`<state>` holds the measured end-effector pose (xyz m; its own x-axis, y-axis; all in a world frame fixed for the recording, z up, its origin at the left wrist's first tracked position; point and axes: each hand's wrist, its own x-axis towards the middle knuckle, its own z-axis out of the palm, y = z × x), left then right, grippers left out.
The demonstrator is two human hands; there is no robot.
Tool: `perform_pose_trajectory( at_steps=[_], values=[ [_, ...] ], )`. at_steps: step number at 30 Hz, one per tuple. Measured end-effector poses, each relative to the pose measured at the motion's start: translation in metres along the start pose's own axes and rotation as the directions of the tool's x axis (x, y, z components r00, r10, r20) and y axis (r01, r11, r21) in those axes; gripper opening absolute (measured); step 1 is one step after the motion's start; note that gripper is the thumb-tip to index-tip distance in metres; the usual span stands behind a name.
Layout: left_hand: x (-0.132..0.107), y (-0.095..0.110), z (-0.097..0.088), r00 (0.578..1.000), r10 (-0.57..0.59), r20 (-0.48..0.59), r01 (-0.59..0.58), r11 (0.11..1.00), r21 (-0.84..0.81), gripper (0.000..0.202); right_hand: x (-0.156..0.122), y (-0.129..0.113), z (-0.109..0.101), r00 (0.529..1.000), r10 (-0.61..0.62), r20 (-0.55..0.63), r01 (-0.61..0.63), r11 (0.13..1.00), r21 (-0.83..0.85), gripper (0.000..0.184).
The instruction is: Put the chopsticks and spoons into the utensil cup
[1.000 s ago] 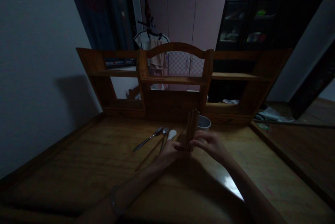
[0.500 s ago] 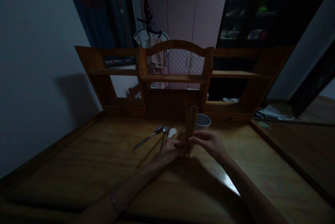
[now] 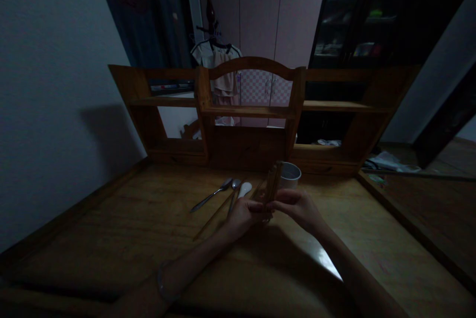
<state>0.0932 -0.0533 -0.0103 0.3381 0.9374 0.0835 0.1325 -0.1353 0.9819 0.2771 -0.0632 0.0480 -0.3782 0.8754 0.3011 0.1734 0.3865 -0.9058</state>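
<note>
Several wooden chopsticks stand bunched nearly upright between my two hands, just above the desk. My left hand closes around their lower part. Thumb and fingers of my right hand pinch the same bundle from the other side. Right behind it stands a round metal cup, partly hidden by the bundle and my right hand. To the left lie a white spoon, a small metal spoon and a longer metal spoon. A loose chopstick lies slantwise beside them.
The wooden desk carries a wooden shelf unit along its back edge. A wall borders the left side. Behind the shelf are pink cabinets and hanging clothes. Light is dim.
The chopstick bundle has come down and tilted, its tops now lower and closer together. My right hand has lowered slightly with it. The spoons and cup stay put.
</note>
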Motion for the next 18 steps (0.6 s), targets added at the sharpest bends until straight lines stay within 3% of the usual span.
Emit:
perform_pose_trajectory(
  at_steps=[4, 7, 18],
  values=[
    [0.000, 0.003, -0.001, 0.994, 0.071, -0.089, -0.067, 0.997, 0.047, 0.032, -0.004, -0.004, 0.002, 0.997, -0.078, 0.019, 0.078, 0.997, -0.001, 0.016],
    [-0.001, 0.005, -0.003, 0.992, 0.063, -0.112, -0.056, 0.997, 0.060, 0.033, -0.005, -0.002, 0.002, 0.992, -0.127, 0.028, 0.127, 0.992, -0.002, 0.017],
    [-0.006, 0.013, -0.010, 0.987, 0.151, -0.047, -0.146, 0.985, 0.088, 0.032, -0.006, -0.001, 0.002, 0.988, -0.142, 0.066, 0.145, 0.989, -0.030, 0.020]
  ],
)
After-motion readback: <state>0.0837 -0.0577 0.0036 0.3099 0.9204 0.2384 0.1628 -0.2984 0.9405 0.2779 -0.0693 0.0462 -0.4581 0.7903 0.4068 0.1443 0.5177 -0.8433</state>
